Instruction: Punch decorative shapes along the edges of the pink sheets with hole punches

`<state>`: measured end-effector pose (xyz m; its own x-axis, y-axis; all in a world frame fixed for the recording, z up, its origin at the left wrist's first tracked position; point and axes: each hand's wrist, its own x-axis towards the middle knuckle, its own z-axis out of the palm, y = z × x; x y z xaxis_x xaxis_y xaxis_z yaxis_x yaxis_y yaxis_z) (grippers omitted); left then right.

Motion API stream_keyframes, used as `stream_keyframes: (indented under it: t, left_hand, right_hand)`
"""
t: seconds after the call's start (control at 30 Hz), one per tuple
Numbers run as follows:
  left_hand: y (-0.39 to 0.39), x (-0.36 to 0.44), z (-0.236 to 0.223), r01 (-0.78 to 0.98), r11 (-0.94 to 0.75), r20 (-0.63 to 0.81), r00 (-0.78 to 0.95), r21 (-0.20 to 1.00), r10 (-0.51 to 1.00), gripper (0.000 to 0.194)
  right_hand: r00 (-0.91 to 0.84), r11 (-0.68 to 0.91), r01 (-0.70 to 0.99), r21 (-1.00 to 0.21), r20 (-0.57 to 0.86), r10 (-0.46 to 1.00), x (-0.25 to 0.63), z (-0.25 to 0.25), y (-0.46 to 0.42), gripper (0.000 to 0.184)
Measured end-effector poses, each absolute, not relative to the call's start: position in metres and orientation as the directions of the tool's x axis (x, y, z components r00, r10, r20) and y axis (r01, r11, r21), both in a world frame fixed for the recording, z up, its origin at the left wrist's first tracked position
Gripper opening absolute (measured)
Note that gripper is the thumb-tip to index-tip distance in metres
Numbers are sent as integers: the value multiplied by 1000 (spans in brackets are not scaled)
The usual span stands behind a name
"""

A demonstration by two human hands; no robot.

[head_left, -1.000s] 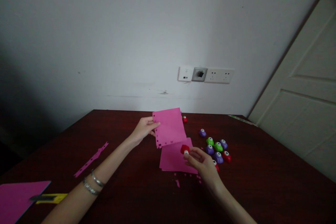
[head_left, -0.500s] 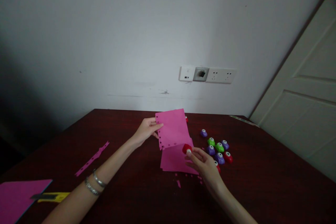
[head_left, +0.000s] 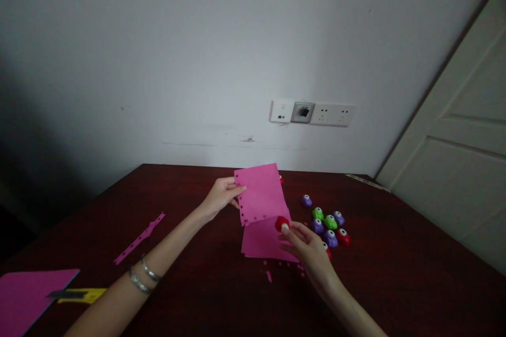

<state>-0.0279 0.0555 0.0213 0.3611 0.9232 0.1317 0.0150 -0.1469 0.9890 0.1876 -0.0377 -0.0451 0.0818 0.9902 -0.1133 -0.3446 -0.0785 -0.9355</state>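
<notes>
Between the thumb and fingers of my left hand (head_left: 224,196) is the left edge of a pink paper sheet (head_left: 261,192), held up and tilted. Small punched holes run along the sheet's left and lower edges. My right hand (head_left: 310,253) pinches a small red craft hole punch (head_left: 282,224) with a white button, close to the sheet's lower right corner. More pink paper (head_left: 263,242) lies on the table under the raised sheet. Pink punched-out bits (head_left: 269,276) are scattered in front of it.
Several purple, green and red hole punches (head_left: 330,222) cluster at the right. A perforated pink strip (head_left: 139,239) lies on the left of the dark red table (head_left: 197,295). At the lower left, a yellow utility knife (head_left: 81,295) overlaps pink paper (head_left: 31,295). Wall sockets (head_left: 332,114) are behind.
</notes>
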Motion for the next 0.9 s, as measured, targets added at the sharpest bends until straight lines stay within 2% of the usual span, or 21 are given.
stream_keyframes:
  t: [0.9]
  left_hand:
    - [51,-28,22,11,-138,121,421,990,899,38]
  right_hand:
    - [151,-87,-356,-930,-149,977,182,-27,-46,37]
